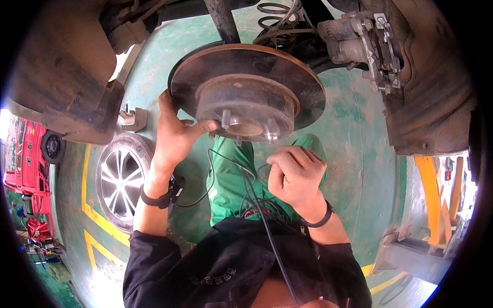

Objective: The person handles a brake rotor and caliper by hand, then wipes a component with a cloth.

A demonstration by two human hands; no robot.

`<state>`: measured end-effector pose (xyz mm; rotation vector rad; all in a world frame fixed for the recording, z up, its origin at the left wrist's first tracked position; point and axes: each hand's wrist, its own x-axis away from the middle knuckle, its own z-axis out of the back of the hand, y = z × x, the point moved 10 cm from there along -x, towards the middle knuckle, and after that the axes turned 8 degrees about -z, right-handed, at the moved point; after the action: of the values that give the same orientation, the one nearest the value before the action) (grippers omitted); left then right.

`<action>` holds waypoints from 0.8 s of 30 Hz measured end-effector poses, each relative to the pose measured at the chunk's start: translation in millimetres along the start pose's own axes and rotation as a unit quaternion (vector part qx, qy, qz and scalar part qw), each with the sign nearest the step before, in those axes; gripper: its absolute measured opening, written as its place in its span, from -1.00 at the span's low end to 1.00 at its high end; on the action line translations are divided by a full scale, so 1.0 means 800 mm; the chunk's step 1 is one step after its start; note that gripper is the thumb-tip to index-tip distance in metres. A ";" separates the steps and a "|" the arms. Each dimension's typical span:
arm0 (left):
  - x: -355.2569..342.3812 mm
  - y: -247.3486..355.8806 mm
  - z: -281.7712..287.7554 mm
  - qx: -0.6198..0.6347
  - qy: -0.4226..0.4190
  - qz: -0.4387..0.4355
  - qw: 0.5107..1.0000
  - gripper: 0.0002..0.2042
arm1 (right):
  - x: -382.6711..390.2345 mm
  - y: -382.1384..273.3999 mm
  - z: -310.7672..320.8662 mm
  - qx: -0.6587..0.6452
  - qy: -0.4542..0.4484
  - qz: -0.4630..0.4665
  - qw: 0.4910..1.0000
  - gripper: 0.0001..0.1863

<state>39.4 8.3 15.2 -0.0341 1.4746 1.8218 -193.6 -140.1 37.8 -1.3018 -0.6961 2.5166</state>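
Note:
A rusty brake disc [287,72] with its hub and wheel studs [246,120] hangs in front of me under a raised car. My left hand [174,131] grips the disc's left rim, thumb pressed on the hub's side. Just below the hub, my right hand [295,174] is curled with fingers closed; whether it holds something small cannot be seen. A grey brake caliper [367,46] hangs loose at the upper right, apart from the disc.
A removed wheel with an alloy rim [120,179] lies on the green floor at the left. A metal bracket [133,119] lies near it. Red tool cart [28,164] at far left. Orange and grey lift arm [426,226] at right. Thin black cables dangle over my green trousers [231,179].

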 end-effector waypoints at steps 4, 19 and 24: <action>0.003 -0.002 0.002 -0.045 -0.013 -0.024 0.999 -0.09 | -0.006 -0.001 0.012 0.005 0.034 -0.044 0.998 -0.72; 0.001 0.005 0.000 -0.020 -0.011 -0.018 1.000 -0.08 | 0.002 0.004 -0.010 -0.002 -0.022 -0.002 1.000 -0.55; -0.003 0.003 -0.002 0.004 -0.013 0.001 1.000 -0.07 | -0.006 0.001 -0.001 -0.004 0.000 -0.054 0.999 -0.66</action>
<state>38.9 5.8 17.3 -0.0051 1.4648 1.8120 -190.2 -142.1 40.2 -1.2317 -0.7558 2.4304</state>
